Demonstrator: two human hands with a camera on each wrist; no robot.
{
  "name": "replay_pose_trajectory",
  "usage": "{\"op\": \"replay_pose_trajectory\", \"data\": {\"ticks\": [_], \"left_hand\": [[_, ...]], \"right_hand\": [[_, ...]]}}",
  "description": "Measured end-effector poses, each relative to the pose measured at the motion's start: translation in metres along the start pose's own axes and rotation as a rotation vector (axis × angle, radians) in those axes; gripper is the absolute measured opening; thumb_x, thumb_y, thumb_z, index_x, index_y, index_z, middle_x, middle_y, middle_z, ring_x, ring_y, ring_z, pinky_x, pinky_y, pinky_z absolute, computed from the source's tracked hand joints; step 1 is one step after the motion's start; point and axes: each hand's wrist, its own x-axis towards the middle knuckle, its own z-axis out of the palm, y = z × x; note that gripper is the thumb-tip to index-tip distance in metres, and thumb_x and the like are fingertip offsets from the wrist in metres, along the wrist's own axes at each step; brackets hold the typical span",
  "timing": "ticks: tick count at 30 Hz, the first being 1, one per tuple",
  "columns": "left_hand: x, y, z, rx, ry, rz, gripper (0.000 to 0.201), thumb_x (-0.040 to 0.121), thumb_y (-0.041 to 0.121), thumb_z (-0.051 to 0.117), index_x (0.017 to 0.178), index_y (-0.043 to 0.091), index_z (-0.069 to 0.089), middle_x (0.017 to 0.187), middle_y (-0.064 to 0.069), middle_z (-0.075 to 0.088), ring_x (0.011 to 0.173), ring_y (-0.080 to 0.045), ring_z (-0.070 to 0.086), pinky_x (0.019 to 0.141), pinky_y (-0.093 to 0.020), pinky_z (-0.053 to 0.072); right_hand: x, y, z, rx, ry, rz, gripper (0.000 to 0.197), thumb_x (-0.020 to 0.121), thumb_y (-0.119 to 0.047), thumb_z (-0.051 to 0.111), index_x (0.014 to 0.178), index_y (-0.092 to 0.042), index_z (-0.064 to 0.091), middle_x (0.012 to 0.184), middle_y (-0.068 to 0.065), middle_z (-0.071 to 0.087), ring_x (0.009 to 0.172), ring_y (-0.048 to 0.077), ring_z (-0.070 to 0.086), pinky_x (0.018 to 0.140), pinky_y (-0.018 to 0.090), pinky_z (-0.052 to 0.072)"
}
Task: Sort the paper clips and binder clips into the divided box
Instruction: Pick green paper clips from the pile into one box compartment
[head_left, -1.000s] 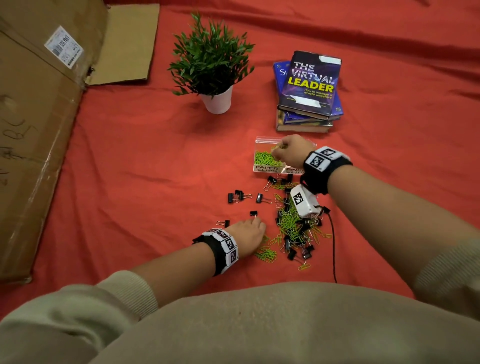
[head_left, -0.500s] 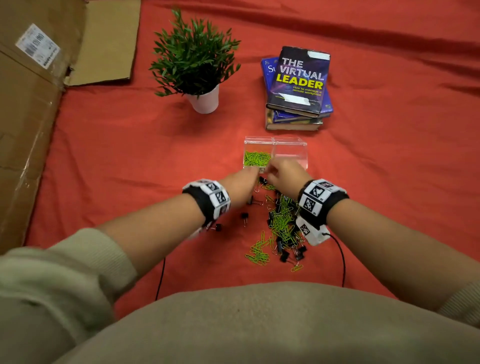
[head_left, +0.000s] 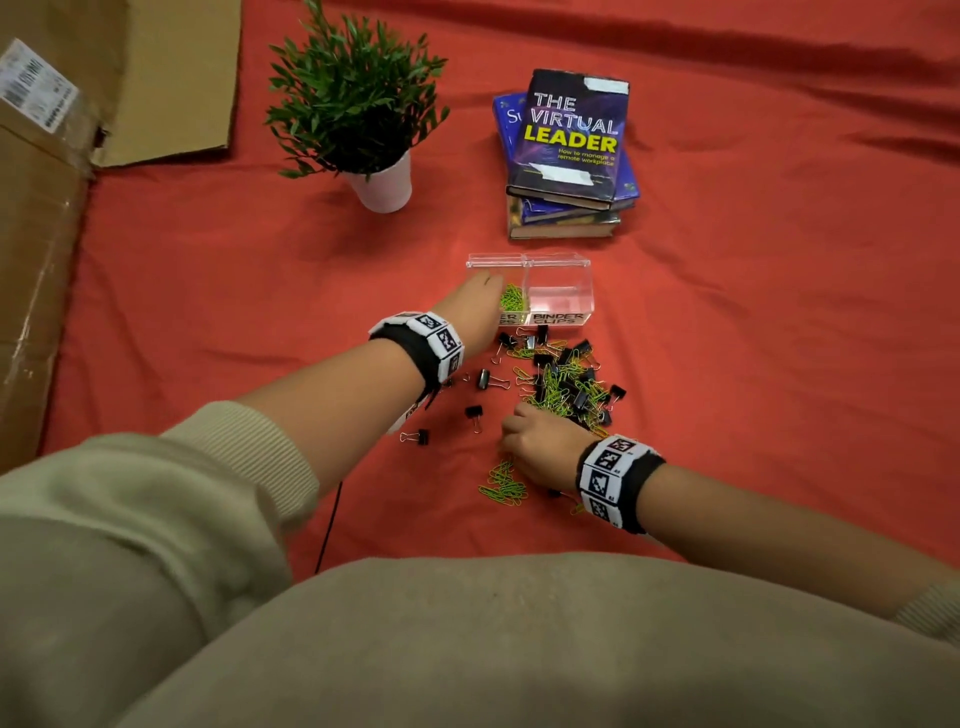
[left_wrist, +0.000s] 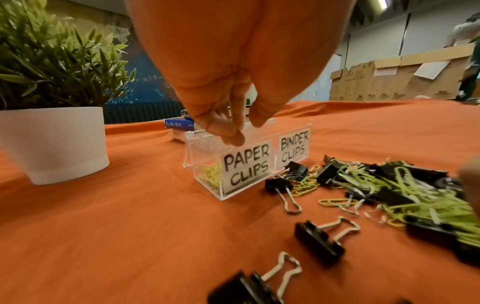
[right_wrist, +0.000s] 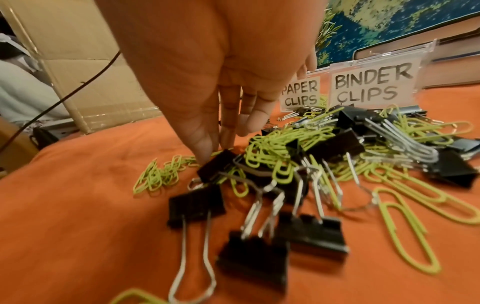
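Observation:
A clear divided box (head_left: 558, 262) stands on the red cloth, labelled PAPER CLIPS (left_wrist: 246, 166) and BINDER CLIPS (left_wrist: 294, 149). Green paper clips (head_left: 511, 297) lie in its left compartment; the right one looks empty. My left hand (head_left: 480, 306) hovers over the left compartment, fingers (left_wrist: 235, 135) pointing down and bunched, with nothing visible in them. A mixed pile of black binder clips and green paper clips (head_left: 566, 384) lies in front of the box. My right hand (head_left: 524, 441) reaches down at the pile's near left edge, its fingertips (right_wrist: 206, 154) touching a black binder clip (right_wrist: 217, 165).
Loose binder clips (head_left: 483, 379) lie left of the pile, and a small bunch of green paper clips (head_left: 504, 483) lies near my right hand. A potted plant (head_left: 363, 104) and stacked books (head_left: 569, 156) stand behind the box. Cardboard (head_left: 47, 208) lies at the left.
My left hand rose from the near side of the pile to the paper clip compartment. My right hand came back from the box to the near edge of the pile.

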Motion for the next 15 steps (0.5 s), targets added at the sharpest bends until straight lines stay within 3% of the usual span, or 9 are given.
{"op": "replay_pose_trajectory", "data": {"ticks": [1, 3, 6, 8, 10, 12, 15], "left_hand": [[-0.008, 0.0, 0.002, -0.018, 0.045, 0.023, 0.033, 0.092, 0.003, 0.043, 0.125, 0.003, 0.048, 0.126, -0.014, 0.051, 0.107, -0.03, 0.055, 0.092, -0.042, 0.048], [-0.027, -0.001, 0.008, -0.042, 0.075, 0.056, 0.025, 0.092, 0.009, 0.045, 0.115, 0.006, 0.053, 0.118, -0.012, 0.053, 0.102, -0.028, 0.056, 0.09, -0.041, 0.048], [-0.062, -0.001, 0.029, -0.035, -0.106, 0.098, 0.017, 0.089, 0.016, 0.049, 0.102, 0.011, 0.058, 0.11, -0.01, 0.057, 0.101, -0.028, 0.057, 0.087, -0.037, 0.048], [-0.084, 0.002, 0.046, 0.039, -0.252, 0.121, 0.017, 0.087, 0.02, 0.052, 0.101, 0.012, 0.058, 0.11, -0.009, 0.057, 0.104, -0.028, 0.057, 0.087, -0.037, 0.047], [-0.103, 0.006, 0.061, 0.102, -0.325, 0.138, 0.024, 0.086, 0.026, 0.056, 0.105, 0.011, 0.056, 0.113, -0.01, 0.055, 0.107, -0.028, 0.056, 0.087, -0.037, 0.046], [-0.116, 0.011, 0.073, 0.105, -0.34, 0.122, 0.037, 0.084, 0.032, 0.062, 0.11, 0.009, 0.051, 0.116, -0.01, 0.052, 0.109, -0.028, 0.054, 0.086, -0.037, 0.045], [-0.126, 0.015, 0.086, 0.048, -0.303, 0.077, 0.054, 0.076, 0.043, 0.071, 0.113, 0.01, 0.047, 0.116, -0.008, 0.049, 0.108, -0.026, 0.052, 0.086, -0.037, 0.045]], "right_hand": [[-0.001, 0.0, 0.003, -0.029, -0.006, -0.007, 0.004, 0.07, -0.019, 0.071, 0.073, -0.017, 0.07, 0.076, -0.002, 0.061, 0.077, 0.02, 0.054, 0.065, 0.031, 0.052], [-0.001, 0.0, 0.008, -0.108, -0.025, -0.006, 0.017, 0.055, -0.023, 0.081, 0.057, -0.023, 0.064, 0.062, -0.009, 0.057, 0.064, 0.013, 0.055, 0.058, 0.022, 0.047], [0.002, 0.001, 0.018, -0.119, 0.035, 0.018, 0.024, 0.048, -0.021, 0.083, 0.054, -0.021, 0.06, 0.057, -0.007, 0.056, 0.059, 0.014, 0.055, 0.057, 0.022, 0.047], [0.002, -0.002, 0.017, -0.057, 0.065, 0.041, 0.025, 0.048, -0.021, 0.083, 0.058, -0.016, 0.06, 0.06, -0.003, 0.058, 0.061, 0.017, 0.056, 0.065, 0.025, 0.045], [-0.002, -0.003, 0.007, 0.114, 0.12, 0.08, 0.017, 0.064, -0.015, 0.076, 0.071, -0.009, 0.063, 0.072, 0.005, 0.062, 0.073, 0.022, 0.057, 0.077, 0.027, 0.038], [-0.005, 0.003, -0.004, 0.341, 0.158, 0.21, 0.008, 0.085, -0.011, 0.058, 0.09, -0.007, 0.062, 0.091, 0.008, 0.062, 0.089, 0.02, 0.05, 0.084, 0.028, 0.037], [-0.01, 0.017, -0.012, 0.592, 0.191, 0.375, 0.009, 0.088, -0.012, 0.056, 0.094, -0.012, 0.063, 0.093, 0.003, 0.065, 0.083, 0.017, 0.056, 0.08, 0.029, 0.049]]}}
